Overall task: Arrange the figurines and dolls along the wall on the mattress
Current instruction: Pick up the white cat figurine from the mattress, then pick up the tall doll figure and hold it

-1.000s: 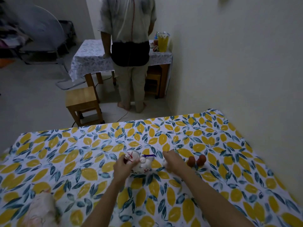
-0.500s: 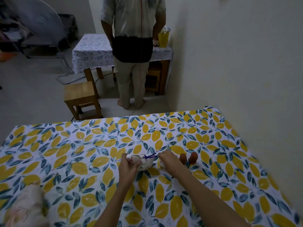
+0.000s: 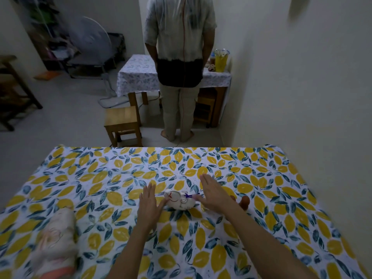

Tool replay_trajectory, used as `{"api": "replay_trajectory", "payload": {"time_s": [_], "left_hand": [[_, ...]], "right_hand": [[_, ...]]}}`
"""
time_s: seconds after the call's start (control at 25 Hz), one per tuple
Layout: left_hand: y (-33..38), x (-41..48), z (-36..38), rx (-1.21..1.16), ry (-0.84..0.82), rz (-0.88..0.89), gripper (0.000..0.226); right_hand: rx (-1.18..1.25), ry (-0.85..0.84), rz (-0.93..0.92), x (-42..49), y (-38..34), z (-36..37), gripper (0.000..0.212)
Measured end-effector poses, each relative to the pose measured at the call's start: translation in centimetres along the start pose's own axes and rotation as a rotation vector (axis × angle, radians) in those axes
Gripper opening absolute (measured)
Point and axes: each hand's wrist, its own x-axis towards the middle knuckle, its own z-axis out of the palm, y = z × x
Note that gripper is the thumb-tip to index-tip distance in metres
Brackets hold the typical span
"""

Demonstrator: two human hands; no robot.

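A white doll with red and purple stitching lies on the leaf-patterned mattress, near its middle. My left hand is flat and open just left of the doll, its thumb touching the doll's side. My right hand is open with fingers stretched out, just right of the doll, thumb by the purple stitching. A small brown figurine stands right of my right hand, partly hidden behind it. A pale cloth doll lies blurred at the lower left. The wall runs along the mattress's right side.
A person stands beyond the mattress's far edge, back turned, at a cloth-covered table with a yellow cup. A wooden stool stands on the floor left of the person. A fan stands at the far left.
Both hands have let go of the white doll and opened flat on either side of it. The view has tilted up and shifted, showing more of the room.
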Motion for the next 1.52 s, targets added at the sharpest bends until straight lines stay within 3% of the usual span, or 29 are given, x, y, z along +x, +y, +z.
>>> {"api": "replay_trajectory", "payload": {"time_s": [0.08,0.2,0.48,0.64,0.76,0.96,1.08,1.2,1.36,1.52], "left_hand": [[-0.9,-0.6,-2.7,0.115,0.001,-0.037,0.098],[-2.8,-2.3,-6.5,0.224,0.053,-0.094,0.082],[-11.3,-7.8,-14.0,0.182,0.181,-0.290,0.068],[-17.4,-10.1,-16.3,0.029,0.213,-0.433,0.063],[-21.2,-10.4,-16.7,-0.144,0.190,-0.461,0.059],[-23.6,-8.4,-17.4,-0.621,0.128,-0.625,0.043],[-22.3,-6.4,-18.0,-0.695,0.096,-0.522,0.029],[-18.2,-3.1,-18.6,-0.718,-0.030,-0.312,0.032],[-12.4,0.7,-17.6,-0.684,-0.176,0.009,0.040],[-9.1,1.9,-14.7,-0.626,-0.151,0.146,0.048]], "right_hand": [[0.038,0.024,-0.031,0.5,-2.0,-1.8,0.075],[-0.009,0.011,-0.101,1.5,-6.6,-3.2,0.067],[0.066,-0.126,-0.284,2.8,-22.0,1.0,0.064],[0.238,-0.192,-0.307,2.6,-30.4,6.4,0.062],[0.446,-0.212,-0.214,3.1,-35.5,9.9,0.059],[0.675,-0.210,-0.041,4.7,-39.4,12.7,0.062],[0.746,-0.091,0.068,5.3,-38.5,11.1,0.047],[0.912,0.047,0.081,5.3,-34.5,7.4,0.038],[1.124,0.125,0.116,5.2,-27.5,2.9,0.056],[1.180,0.126,0.152,5.1,-22.8,1.6,0.067]]}}
